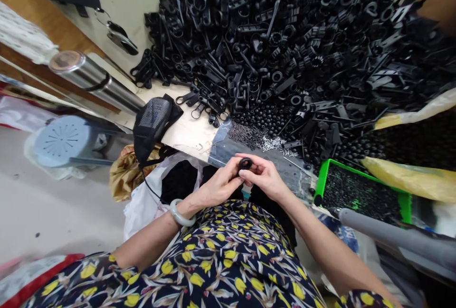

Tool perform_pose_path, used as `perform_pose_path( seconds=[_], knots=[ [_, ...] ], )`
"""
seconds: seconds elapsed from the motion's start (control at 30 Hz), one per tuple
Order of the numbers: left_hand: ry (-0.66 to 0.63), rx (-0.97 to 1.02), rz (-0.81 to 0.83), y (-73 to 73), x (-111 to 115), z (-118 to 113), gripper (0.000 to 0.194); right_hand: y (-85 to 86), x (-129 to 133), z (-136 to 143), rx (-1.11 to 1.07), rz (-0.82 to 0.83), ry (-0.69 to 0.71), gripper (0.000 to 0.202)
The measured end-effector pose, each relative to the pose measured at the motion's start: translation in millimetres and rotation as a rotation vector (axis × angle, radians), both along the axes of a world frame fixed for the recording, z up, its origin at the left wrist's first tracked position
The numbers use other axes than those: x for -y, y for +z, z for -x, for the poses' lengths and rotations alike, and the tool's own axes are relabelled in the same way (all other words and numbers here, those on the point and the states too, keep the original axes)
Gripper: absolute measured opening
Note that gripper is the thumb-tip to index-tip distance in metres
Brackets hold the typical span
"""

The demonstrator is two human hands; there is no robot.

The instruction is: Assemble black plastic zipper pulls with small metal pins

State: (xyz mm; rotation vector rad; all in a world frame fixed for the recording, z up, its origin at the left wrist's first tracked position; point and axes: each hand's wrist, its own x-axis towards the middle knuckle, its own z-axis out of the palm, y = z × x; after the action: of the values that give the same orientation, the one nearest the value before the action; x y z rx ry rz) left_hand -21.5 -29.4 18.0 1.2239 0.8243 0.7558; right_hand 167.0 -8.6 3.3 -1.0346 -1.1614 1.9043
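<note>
Between my two hands is a small black ring-shaped part (245,163), held just in front of the table's near edge. My left hand (224,179) has its fingers closed on the part from the left. From the right, my right hand (264,175) pinches it, with the thumb against its lower side. The fingers cover most of the part, so its full shape is hidden. Beyond my hands lie small silver pins (272,144), tiny dark pieces (242,135) and black balls (272,117) on the table.
A high heap of black plastic parts (249,47) covers the back of the table. A green tray (322,182) of small black pieces stands at the right, near a grey bar (392,237). At the left are a black mesh bag (155,118), a steel flask (96,80) and a blue stool (62,139).
</note>
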Motion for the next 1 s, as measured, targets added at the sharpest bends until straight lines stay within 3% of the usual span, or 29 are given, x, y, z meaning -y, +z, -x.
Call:
perform_pose_path(
  seconds=[0.1,0.2,0.33,0.63,0.83,1.0],
  knots=[
    [0.177,0.225,0.11,-0.4,-3,-7,0.036,2.4,-6,5,-0.057,-0.018,-0.035,0.058],
    [0.361,0.349,0.198,6.5,-10,-10,0.042,4.4,-3,9,-0.089,-0.062,-0.182,0.067],
    [0.497,0.386,0.228,17.2,-18,-9,0.044,0.6,12,12,0.093,-0.088,-0.319,0.069],
    [0.485,0.356,0.323,16.2,-12,-12,0.044,8.0,9,25,0.297,-0.252,-0.073,0.031],
    [0.491,0.37,0.301,18.0,-11,-8,0.028,14.3,17,29,0.352,-0.395,-0.171,0.024],
    [0.537,0.35,0.298,11.1,-11,-16,0.036,11.1,25,35,0.393,-0.472,-0.284,0.024]
  ],
)
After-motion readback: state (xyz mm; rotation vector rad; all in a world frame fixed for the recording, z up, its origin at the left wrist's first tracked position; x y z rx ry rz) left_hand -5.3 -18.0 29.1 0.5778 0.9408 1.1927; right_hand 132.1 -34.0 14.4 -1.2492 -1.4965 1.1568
